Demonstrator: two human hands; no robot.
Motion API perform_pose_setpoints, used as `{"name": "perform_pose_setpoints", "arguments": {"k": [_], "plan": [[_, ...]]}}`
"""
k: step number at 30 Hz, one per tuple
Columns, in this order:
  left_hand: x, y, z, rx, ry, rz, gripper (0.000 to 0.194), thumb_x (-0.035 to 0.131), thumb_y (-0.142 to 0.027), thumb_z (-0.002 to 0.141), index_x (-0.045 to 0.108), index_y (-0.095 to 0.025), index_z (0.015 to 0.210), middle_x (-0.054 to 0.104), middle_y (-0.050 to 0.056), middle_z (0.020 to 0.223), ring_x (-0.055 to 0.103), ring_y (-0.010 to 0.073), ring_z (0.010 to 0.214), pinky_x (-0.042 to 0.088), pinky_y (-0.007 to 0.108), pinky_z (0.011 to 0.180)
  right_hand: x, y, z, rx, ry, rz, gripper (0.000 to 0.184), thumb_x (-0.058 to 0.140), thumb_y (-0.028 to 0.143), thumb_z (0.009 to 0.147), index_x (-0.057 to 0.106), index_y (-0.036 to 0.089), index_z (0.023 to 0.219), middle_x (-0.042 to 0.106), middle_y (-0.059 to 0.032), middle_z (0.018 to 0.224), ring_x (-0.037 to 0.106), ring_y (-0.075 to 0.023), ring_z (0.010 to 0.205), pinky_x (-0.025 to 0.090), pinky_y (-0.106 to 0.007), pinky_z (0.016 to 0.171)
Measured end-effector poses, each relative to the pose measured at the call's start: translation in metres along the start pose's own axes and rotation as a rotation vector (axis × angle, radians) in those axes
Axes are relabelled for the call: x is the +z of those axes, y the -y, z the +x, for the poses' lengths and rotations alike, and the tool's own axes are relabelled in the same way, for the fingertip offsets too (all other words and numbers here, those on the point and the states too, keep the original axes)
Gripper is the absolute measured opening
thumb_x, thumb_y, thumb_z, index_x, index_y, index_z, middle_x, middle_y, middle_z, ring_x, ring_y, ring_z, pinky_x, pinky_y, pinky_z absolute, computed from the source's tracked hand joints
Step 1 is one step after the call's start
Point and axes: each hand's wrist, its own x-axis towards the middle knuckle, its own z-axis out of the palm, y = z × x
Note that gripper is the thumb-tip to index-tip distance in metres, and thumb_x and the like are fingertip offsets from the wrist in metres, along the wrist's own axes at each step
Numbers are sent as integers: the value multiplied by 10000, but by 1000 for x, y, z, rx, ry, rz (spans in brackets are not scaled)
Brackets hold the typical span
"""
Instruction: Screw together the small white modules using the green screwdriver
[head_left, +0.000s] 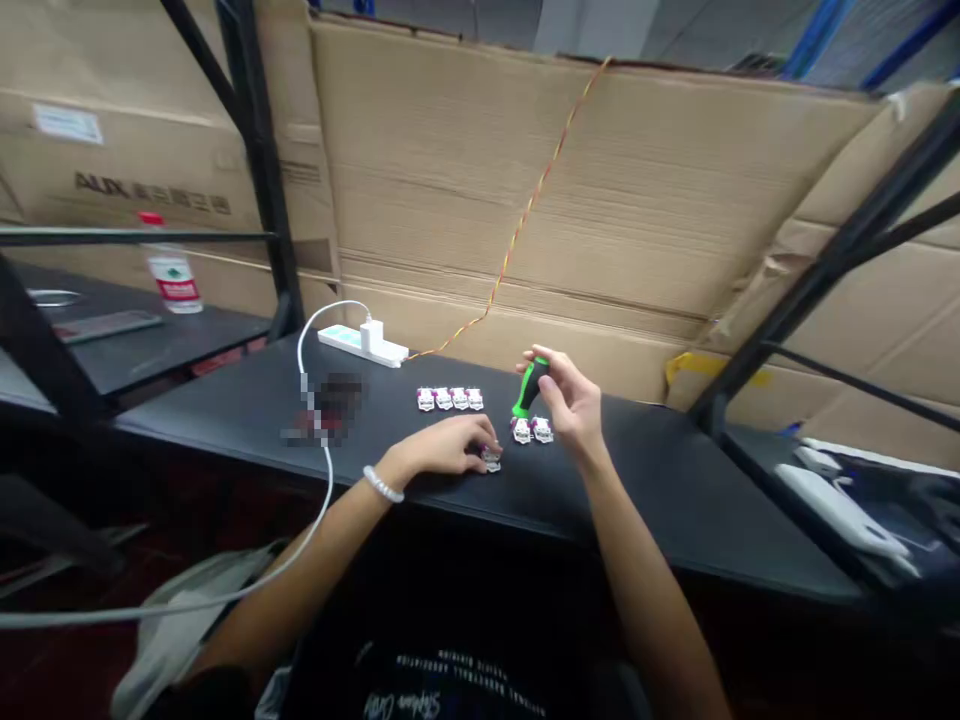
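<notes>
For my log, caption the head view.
Right hand grips a green and black tool; left hand holds a small white part.

The white part (pixel 492 463) is partly covered by the left hand (pixel 451 446) — the screwdriver's (pixel 529 388) tip cannot be made out. A dark object (pixel 339 396) is pixelated; the white cable (pixel 329 475) is cut by the left edge.

Seven small white parts (pixel 443 400) — one green-black screwdriver (pixel 532 385) — one power strip (pixel 343 338), one bottle (pixel 177 281).
</notes>
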Motion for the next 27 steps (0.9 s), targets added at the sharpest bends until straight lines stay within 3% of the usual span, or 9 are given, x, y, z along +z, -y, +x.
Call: {"name": "perform_pose_setpoints", "arguments": {"k": [3,7,13,15,18,20,24,27], "plan": [[0,-1,0,2,-6,4,264,852,-146,851,840,-200,1109,728,81,1244,701,260,1160,511,338,1071,2,-2,0,-4,17,-7,375,697,440,1022,706,346,1385,719,-82,1285,758,-249,1062,633,-461,998],[0,0,0,4,-7,18,252,839,-149,868,838,-198,1115,725,82,1249,698,258,1164,511,336,1066,5,-6,3,-29,-84,-89,465,918,444,822,784,307,1246,669,-78,1220,704,-247,1078,643,-396,917],[1,2,0,17,-10,18,259,843,-152,857,839,-208,1110,729,80,1245,703,254,1144,514,337,1063,3,-1,2,54,25,10,407,676,514,1013,694,317,1369,719,-80,1221,766,-254,1018,634,-477,998],[1,2,0,10,-12,21,258,844,-159,861,840,-212,1114,728,76,1250,701,251,1139,518,336,1054,3,0,1,23,28,-23,381,685,511,1005,696,331,1341,706,-71,1197,754,-245,1003,636,-455,963],[0,1,0,-2,-12,17,268,849,-153,859,843,-211,1120,727,78,1259,699,254,1153,519,333,1053,5,1,1,-19,-82,-161,366,824,465,901,754,314,1228,674,-63,1138,705,-225,978,635,-389,879],[0,0,0,-3,-5,16,276,855,-141,852,845,-207,1119,730,80,1254,702,256,1153,517,333,1058,5,1,2,-5,-123,-185,352,824,446,902,772,296,1216,676,-67,1132,702,-222,978,637,-384,876],[-1,-1,0,7,-2,21,280,865,-145,844,843,-199,1118,732,89,1244,704,263,1157,517,337,1063,1,5,5,72,-1,-50,402,661,502,1022,718,282,1354,723,-92,1204,758,-232,955,653,-458,930],[-1,-2,-1,15,-9,17,258,842,-154,865,840,-204,1118,730,84,1243,701,259,1151,514,341,1065,0,7,7,49,35,-52,402,695,518,1006,734,295,1338,724,-93,1206,748,-239,992,649,-454,933]]}}
